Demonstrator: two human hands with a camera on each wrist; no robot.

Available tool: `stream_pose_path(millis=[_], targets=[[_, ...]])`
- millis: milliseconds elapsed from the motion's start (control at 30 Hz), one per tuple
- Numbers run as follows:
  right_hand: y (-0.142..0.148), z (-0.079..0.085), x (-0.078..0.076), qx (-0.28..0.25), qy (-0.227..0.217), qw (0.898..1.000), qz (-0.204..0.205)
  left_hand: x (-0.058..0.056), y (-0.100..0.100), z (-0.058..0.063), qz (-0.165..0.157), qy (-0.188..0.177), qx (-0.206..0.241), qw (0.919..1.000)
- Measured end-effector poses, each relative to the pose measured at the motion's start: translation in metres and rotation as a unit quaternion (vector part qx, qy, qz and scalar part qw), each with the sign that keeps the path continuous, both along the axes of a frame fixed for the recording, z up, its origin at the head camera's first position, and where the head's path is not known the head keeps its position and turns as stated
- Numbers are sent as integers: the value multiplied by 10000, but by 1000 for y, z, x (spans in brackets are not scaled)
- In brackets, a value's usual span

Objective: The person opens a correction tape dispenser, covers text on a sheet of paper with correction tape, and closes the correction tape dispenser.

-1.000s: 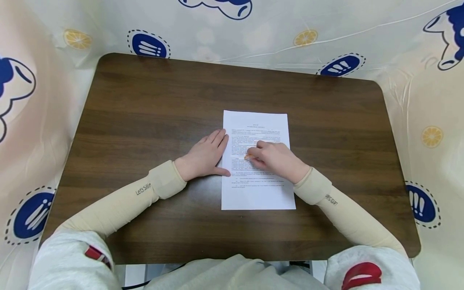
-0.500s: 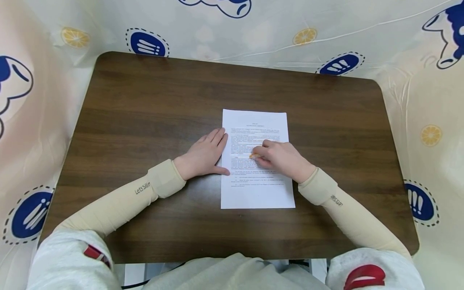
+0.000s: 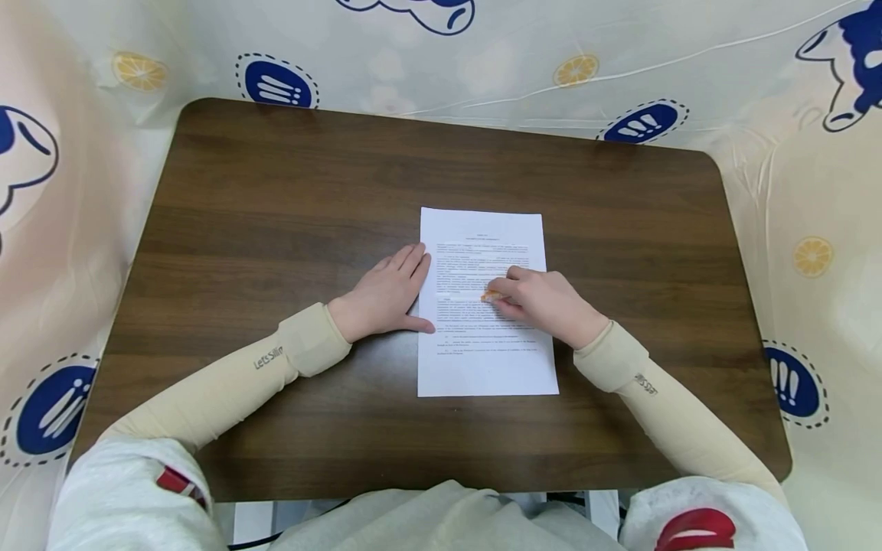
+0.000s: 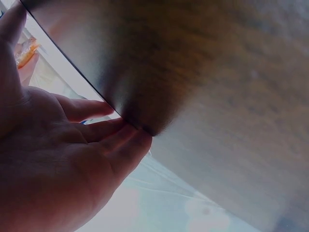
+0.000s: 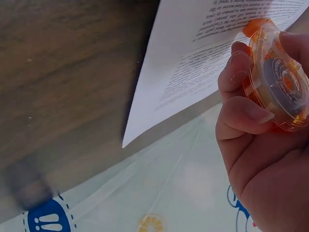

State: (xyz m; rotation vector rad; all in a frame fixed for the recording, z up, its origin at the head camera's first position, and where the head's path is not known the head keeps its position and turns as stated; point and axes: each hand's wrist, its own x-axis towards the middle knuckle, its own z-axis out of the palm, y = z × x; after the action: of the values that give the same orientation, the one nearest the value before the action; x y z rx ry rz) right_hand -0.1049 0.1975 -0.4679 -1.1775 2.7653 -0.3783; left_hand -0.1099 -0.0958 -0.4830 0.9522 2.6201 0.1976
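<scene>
A printed sheet of paper (image 3: 485,375) lies on the dark wooden table, right of the middle. My left hand (image 3: 386,295) rests flat at its left edge, fingertips and thumb touching the margin; the left wrist view shows the palm (image 4: 53,154) and straight fingers. In my right hand (image 3: 547,302) is a clear orange correction tape dispenser (image 5: 282,79), gripped between thumb and curled fingers. Its orange tip (image 5: 256,26) meets the printed text in the right wrist view. From the head view, the fingers cover most of the correction tape (image 3: 491,296).
The brown table (image 3: 289,191) has rounded corners and spans most of the head view. A pale curtain (image 3: 482,69) with blue and orange-slice prints surrounds its back and sides. A dark cable (image 3: 255,544) shows below the front edge.
My right hand has slid to the right across the text with the correction tape, mostly in the first half second. The left hand stays at the paper's edge.
</scene>
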Motion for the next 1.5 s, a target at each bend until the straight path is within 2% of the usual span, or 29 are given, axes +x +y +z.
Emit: stream_pose_path(millis=[100,233,533,933,1200,1500], targets=[[7,-2,-1,-149,-192,9997,-62,0,0,-1,-22,-4,-3,10000],[18,-2,-2,-338,-351,9982,-342,0,1,-2,-55,16,-11,10000],[33,-4,-3,-351,-232,9975,-571,-2,1,-3,-23,-30,-105,9999],[37,-7,2,-320,-333,9961,-753,-1,1,-4,-96,149,-109,9998],[40,-4,4,-390,-285,9959,-764,-3,-1,-2,8,-110,9,9999],[53,6,-2,-448,153,9908,-1270,-4,-3,3,-16,-422,374,9984]])
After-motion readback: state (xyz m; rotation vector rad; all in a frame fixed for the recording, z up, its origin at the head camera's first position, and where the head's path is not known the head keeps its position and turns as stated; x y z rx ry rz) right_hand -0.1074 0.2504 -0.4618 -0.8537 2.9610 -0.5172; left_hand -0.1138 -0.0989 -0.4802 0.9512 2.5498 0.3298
